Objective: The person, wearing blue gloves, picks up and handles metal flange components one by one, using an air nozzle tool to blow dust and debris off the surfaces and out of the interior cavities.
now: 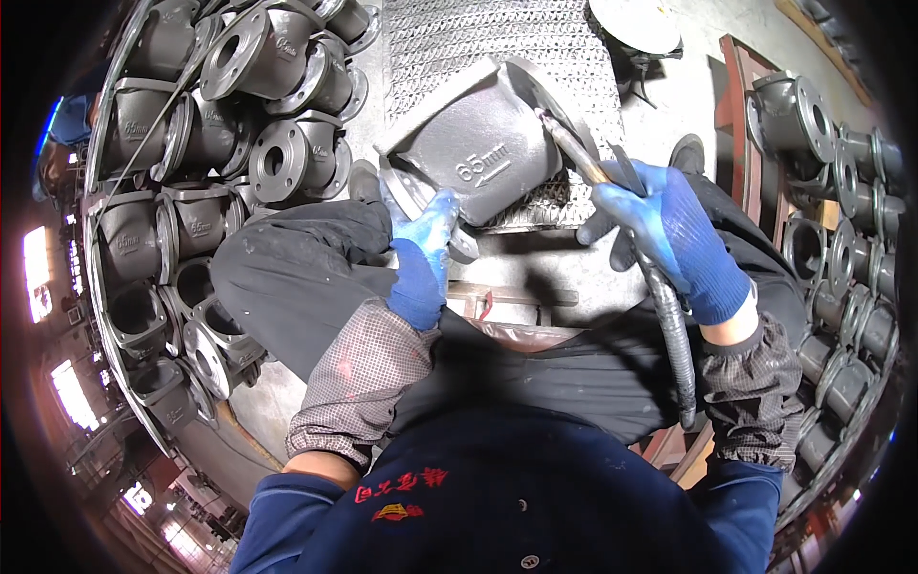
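Head view: a grey flanged valve casting (483, 143) lies tilted on a metal mesh tabletop (449, 38). The left hand (421, 253), blue-gloved, has its grip closed on the casting's lower flange. The right hand (669, 234) grips a hose-fed grinding tool (583, 163), tip touching the casting's right edge. Stacked castings (239, 115) lie left of it.

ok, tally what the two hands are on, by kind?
Grey flanged valve casting on the mesh bench, steadied by left hand: 1
Hose-fed hand tool, gripped by right hand: 1
Blue work gloves: 2
Total: 4
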Motion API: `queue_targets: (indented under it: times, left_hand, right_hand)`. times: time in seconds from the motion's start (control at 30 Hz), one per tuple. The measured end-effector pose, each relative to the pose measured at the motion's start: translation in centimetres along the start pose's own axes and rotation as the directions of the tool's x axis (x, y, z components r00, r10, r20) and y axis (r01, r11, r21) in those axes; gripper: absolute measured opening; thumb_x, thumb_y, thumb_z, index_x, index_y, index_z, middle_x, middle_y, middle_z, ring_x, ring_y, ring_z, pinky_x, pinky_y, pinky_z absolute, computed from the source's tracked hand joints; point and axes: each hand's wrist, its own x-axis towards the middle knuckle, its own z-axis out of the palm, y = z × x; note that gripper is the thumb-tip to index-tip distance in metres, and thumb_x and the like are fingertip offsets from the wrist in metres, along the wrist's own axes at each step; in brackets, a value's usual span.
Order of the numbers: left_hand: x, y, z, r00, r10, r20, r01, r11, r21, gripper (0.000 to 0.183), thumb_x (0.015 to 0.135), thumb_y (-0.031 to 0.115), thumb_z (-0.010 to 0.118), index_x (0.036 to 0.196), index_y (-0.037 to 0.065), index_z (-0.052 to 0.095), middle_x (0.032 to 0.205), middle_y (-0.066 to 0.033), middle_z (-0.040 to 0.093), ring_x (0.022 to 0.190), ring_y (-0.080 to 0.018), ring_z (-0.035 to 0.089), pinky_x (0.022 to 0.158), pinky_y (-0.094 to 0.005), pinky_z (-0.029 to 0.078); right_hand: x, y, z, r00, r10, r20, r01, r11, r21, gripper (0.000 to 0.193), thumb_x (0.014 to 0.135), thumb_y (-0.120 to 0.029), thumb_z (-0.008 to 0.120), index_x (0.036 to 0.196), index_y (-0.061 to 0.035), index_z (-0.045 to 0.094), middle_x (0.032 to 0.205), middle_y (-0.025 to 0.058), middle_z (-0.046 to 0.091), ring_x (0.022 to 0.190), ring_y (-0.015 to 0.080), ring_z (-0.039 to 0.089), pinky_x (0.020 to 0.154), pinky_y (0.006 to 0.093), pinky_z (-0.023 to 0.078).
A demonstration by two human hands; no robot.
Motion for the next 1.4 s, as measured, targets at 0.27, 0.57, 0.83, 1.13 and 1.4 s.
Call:
queue_targets:
  times: [0.27, 0.57, 0.83, 1.13, 1.4]
  left_hand:
    - [-0.1, 0.4, 0.1, 0.997, -0.077, 0.001, 0.076, 0.992, 0.097, 0.027, 0.091, 0.012, 0.048, 0.105, -0.006, 0.062, 0.110, -0.0193, 0.062, 0.104, -0.0249, 0.058, 0.095, -0.0334, 0.042]
    - [0.6, -0.3, 0.6, 0.945, -0.325, -0.027, 0.281, 0.855, -0.437, 0.026, 0.086, 0.010, 0.062, 0.106, -0.004, 0.052, 0.086, -0.0047, 0.058, 0.071, -0.0110, 0.055, 0.061, -0.0240, 0.046]
    - [0.1, 0.6, 0.2, 0.973, -0.228, -0.030, 0.214, 0.944, -0.250, 0.033, 0.089, 0.018, 0.055, 0.111, -0.008, 0.057, 0.102, -0.0105, 0.061, 0.092, -0.0171, 0.058, 0.085, -0.0290, 0.045]
    - [0.9, 1.3, 0.7, 0.970, -0.239, -0.039, 0.188, 0.842, -0.505, 0.043, 0.086, 0.012, 0.063, 0.120, -0.002, 0.041, 0.085, -0.0038, 0.057, 0.070, -0.0111, 0.057, 0.063, -0.0231, 0.050]
    - [4.3, -2.8, 0.0, 0.960, -0.279, -0.036, 0.198, 0.760, -0.619, 0.048, 0.092, 0.018, 0.054, 0.131, -0.005, 0.037, 0.117, -0.0118, 0.055, 0.107, -0.0171, 0.054, 0.092, -0.0262, 0.044]
  right_hand:
    - [0.7, -1.0, 0.7, 0.999, -0.047, -0.012, 0.047, 0.997, -0.054, 0.031, 0.087, -0.015, 0.052, 0.107, 0.0085, 0.055, 0.067, 0.0105, 0.063, 0.045, 0.0115, 0.055, 0.044, 0.0235, 0.045]
    - [0.1, 0.0, 0.2, 0.999, -0.026, -0.035, 0.024, 0.998, -0.059, 0.032, 0.086, -0.020, 0.054, 0.102, 0.0084, 0.056, 0.067, 0.0098, 0.062, 0.045, 0.0113, 0.055, 0.043, 0.0238, 0.044]
    - [-0.9, 0.5, 0.2, 0.999, 0.005, -0.041, -0.009, 0.997, -0.080, 0.031, 0.088, -0.019, 0.051, 0.106, 0.0058, 0.056, 0.066, 0.0092, 0.063, 0.044, 0.0102, 0.055, 0.043, 0.0229, 0.044]
    - [-1.4, 2.6, 1.0, 0.997, 0.012, -0.080, -0.009, 0.999, 0.041, 0.039, 0.087, -0.015, 0.051, 0.121, 0.0029, 0.052, 0.068, 0.0082, 0.063, 0.046, 0.0086, 0.054, 0.043, 0.0216, 0.044]
    - [-1.0, -0.3, 0.9, 0.989, -0.136, -0.059, 0.133, 0.990, -0.051, 0.045, 0.085, -0.018, 0.055, 0.123, 0.0064, 0.050, 0.073, 0.0067, 0.065, 0.049, 0.0078, 0.052, 0.046, 0.0209, 0.043]
